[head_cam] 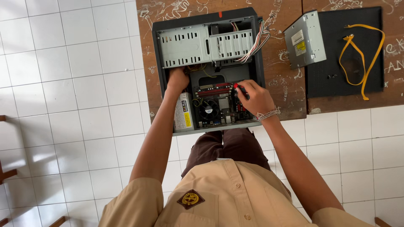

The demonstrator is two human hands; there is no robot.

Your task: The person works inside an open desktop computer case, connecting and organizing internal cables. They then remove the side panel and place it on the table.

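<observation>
An open grey computer case (158,50) lies on its side on a scribbled wooden table (282,75). Inside are a metal drive cage (185,46), a motherboard (216,90) with a round cooler fan (208,108), and a silver power supply (184,111). My left hand (177,80) reaches into the case beside the power supply, under the drive cage; its fingers are partly hidden. My right hand (254,97), with a beaded bracelet, is closed on a red-handled screwdriver (236,86) over the motherboard's right side.
A loose grey optical drive (305,40) lies on the table right of the case, partly on a black side panel (332,71). A yellow flat cable (362,50) lies on that panel. A bundle of coloured wires (256,42) hangs at the case's right wall. White tiled floor surrounds the table.
</observation>
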